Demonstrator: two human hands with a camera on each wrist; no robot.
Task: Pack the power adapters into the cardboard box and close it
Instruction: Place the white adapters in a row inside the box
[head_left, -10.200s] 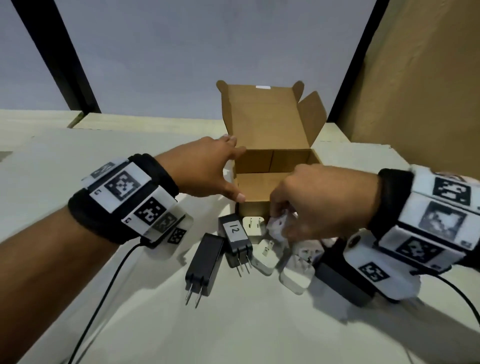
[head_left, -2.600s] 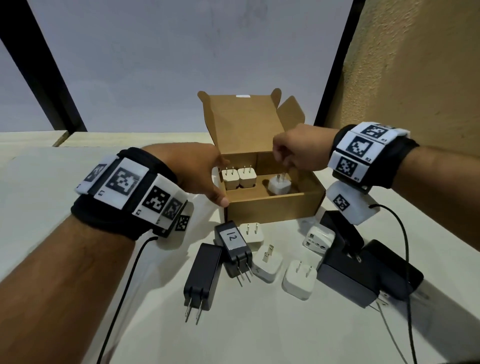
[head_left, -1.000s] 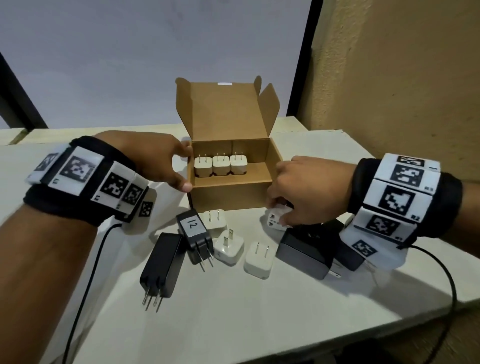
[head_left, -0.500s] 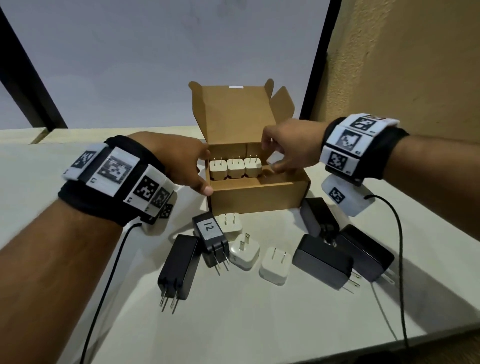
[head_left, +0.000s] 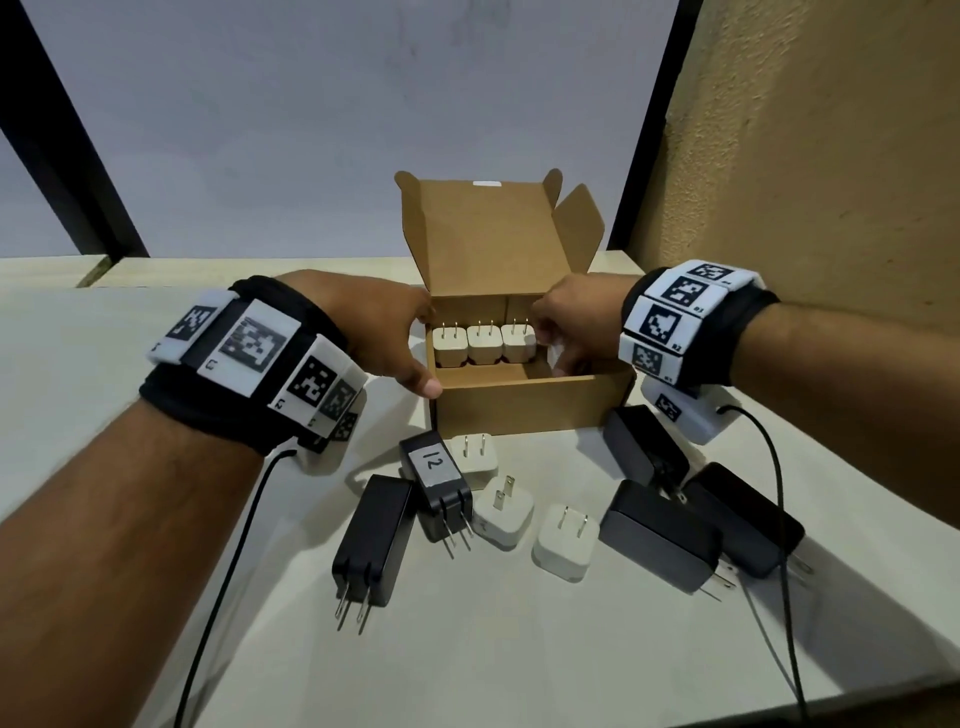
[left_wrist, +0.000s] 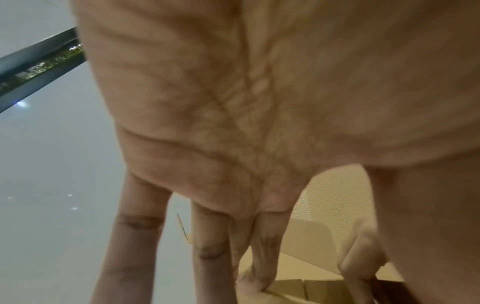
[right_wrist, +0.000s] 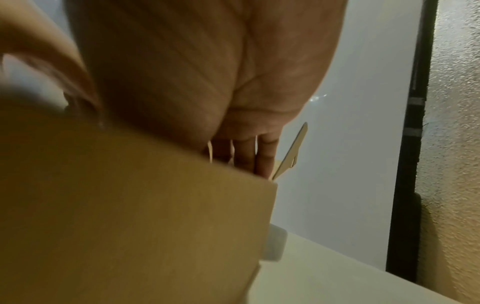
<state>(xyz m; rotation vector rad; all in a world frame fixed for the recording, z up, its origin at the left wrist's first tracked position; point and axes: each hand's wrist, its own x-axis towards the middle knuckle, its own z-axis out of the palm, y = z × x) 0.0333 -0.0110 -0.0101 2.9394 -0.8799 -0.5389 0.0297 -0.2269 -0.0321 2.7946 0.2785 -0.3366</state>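
The open cardboard box (head_left: 535, 410) stands mid-table with its lid up. Three white adapters (head_left: 485, 344) stand in a row along its back wall, prongs up. My right hand (head_left: 566, 332) reaches into the box's right end, fingers curled round a fourth white adapter (head_left: 558, 358) beside that row. My left hand (head_left: 410, 358) rests against the box's left wall, thumb at the front corner; its fingers (left_wrist: 207, 236) look straight in the left wrist view. In the right wrist view the box wall (right_wrist: 130, 205) hides most of the right hand (right_wrist: 246, 152).
In front of the box on the table (head_left: 519, 649) lie three white adapters (head_left: 504, 512), a long black adapter (head_left: 376, 535), a black one labelled 12 (head_left: 436, 478) and three black bricks (head_left: 660, 535). Wrist cables (head_left: 779, 493) trail over the table. A wall (head_left: 831, 156) stands close on the right.
My right hand took a white adapter off the table, carried it over the box and has now lowered it inside, next to the row. The left hand stayed on the box.
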